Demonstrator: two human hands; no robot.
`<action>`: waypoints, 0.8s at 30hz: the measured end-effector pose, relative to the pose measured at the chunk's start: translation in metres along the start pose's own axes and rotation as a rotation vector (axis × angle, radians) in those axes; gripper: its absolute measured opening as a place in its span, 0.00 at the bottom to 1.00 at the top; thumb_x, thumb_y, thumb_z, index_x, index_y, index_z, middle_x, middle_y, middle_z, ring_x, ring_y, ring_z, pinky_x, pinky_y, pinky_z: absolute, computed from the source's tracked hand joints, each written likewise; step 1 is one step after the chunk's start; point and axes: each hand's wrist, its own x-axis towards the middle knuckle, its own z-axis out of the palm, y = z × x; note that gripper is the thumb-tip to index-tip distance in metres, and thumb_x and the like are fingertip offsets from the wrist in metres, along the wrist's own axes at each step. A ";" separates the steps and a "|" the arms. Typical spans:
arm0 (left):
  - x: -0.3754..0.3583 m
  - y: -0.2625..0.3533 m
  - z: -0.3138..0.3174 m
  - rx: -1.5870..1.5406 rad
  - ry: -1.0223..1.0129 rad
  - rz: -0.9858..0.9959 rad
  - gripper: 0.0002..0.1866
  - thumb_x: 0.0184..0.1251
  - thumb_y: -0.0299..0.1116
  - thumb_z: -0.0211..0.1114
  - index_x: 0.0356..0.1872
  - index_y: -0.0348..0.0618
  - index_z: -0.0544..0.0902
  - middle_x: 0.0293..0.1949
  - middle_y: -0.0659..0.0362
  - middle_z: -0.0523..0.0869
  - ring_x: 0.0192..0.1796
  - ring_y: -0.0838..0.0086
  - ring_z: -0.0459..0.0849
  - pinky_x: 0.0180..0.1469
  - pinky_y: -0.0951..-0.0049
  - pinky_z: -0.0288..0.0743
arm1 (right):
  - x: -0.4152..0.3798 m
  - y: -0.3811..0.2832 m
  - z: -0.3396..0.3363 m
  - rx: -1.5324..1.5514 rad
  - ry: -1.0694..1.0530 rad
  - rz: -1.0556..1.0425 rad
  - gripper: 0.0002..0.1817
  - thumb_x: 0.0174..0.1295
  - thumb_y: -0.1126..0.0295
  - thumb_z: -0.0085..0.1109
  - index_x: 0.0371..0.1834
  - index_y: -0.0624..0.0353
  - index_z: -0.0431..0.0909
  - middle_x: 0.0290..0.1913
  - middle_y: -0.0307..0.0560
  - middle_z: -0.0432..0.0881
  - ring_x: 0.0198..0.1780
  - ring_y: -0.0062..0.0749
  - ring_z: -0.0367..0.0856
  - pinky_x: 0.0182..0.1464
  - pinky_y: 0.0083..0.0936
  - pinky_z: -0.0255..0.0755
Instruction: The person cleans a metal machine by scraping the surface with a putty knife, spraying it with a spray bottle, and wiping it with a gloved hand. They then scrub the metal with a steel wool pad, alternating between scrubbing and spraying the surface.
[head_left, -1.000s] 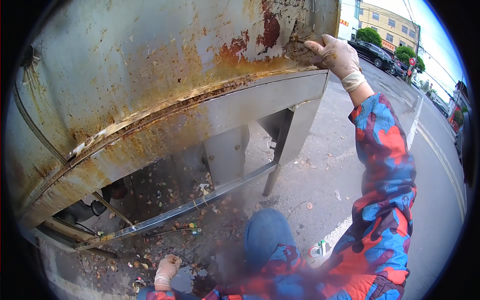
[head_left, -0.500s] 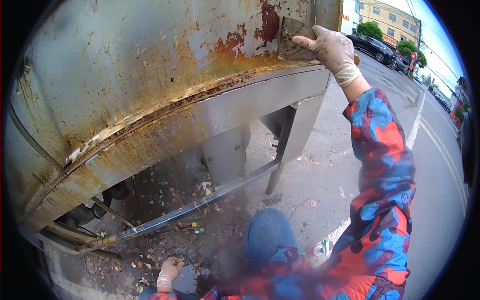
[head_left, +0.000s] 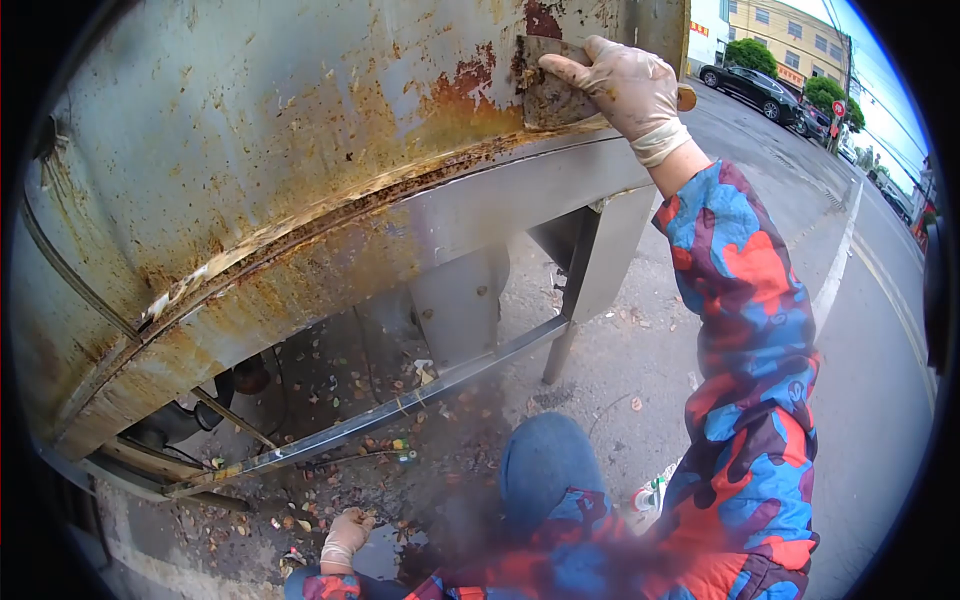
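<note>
My right hand [head_left: 635, 90], in a soiled thin glove, is closed around a scraper with a wide, dirty metal blade [head_left: 548, 95]. The tip of its wooden handle [head_left: 686, 97] sticks out beyond my palm. The blade lies against the rusty, stained metal panel [head_left: 330, 110], just above its lower seam and beside a dark red patch of worn paint. Low in the view, my gloved left hand [head_left: 347, 535] is by my left leg with its fingers curled in. No object shows in it.
Under the panel runs a metal frame with a long lower rail [head_left: 400, 402] and a leg [head_left: 560, 352]. Fallen leaves and litter cover the ground below. My bent knee [head_left: 550, 465] is close to the rail. Parked cars [head_left: 750, 90] stand along the road at upper right.
My right hand and the scraper have moved left along the panel, and more of the wooden handle shows. The left hand stays low by my leg; the whole view has shifted slightly.
</note>
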 end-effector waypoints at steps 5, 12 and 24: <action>-0.006 0.006 -0.004 -0.058 -0.012 0.031 0.10 0.60 0.36 0.66 0.31 0.40 0.80 0.27 0.52 0.84 0.30 0.63 0.83 0.37 0.69 0.76 | 0.002 0.033 0.007 -0.084 0.120 0.118 0.34 0.54 0.30 0.51 0.20 0.53 0.78 0.16 0.47 0.78 0.21 0.42 0.81 0.23 0.33 0.74; 0.002 -0.002 0.001 0.029 -0.022 0.029 0.11 0.61 0.38 0.65 0.33 0.40 0.79 0.26 0.51 0.84 0.30 0.62 0.83 0.37 0.67 0.76 | 0.015 -0.032 0.002 0.019 0.243 -0.050 0.30 0.57 0.35 0.53 0.19 0.53 0.75 0.17 0.48 0.78 0.24 0.47 0.81 0.26 0.38 0.73; -0.020 0.022 -0.012 0.030 -0.017 -0.014 0.16 0.62 0.43 0.65 0.40 0.39 0.81 0.34 0.49 0.86 0.40 0.58 0.86 0.44 0.64 0.77 | 0.035 -0.128 -0.016 0.163 0.271 -0.197 0.29 0.57 0.35 0.52 0.21 0.52 0.79 0.15 0.45 0.77 0.19 0.40 0.79 0.25 0.32 0.72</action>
